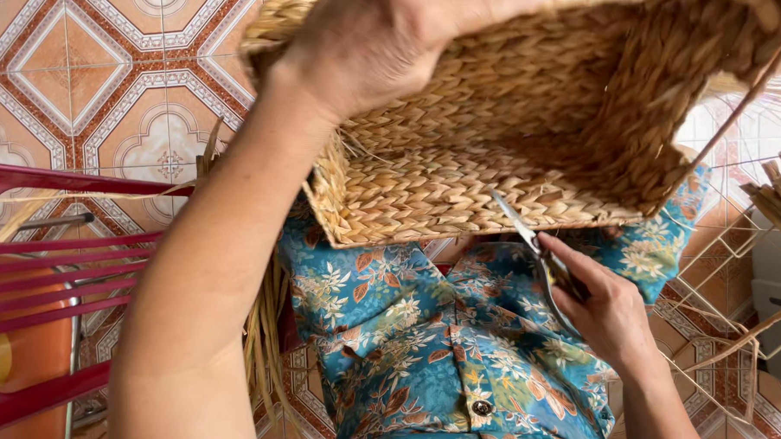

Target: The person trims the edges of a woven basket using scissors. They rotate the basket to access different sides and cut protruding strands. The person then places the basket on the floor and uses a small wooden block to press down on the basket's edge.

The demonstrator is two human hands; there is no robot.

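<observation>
Both hands (384, 38) (606, 311) hold basket (458, 182) and scissors (530, 236).

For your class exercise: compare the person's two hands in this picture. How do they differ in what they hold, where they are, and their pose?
The left hand grips the woven basket by its upper rim; the right hand holds scissors. The left hand is raised high with the arm stretched up, while the right hand sits low, below the basket, blades pointing up at its weave. Both are bare and work on the same basket.

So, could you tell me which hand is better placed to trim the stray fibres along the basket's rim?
Right hand: it holds the scissors with blades at the woven basket rim. The left hand grips the basket's top.
</observation>
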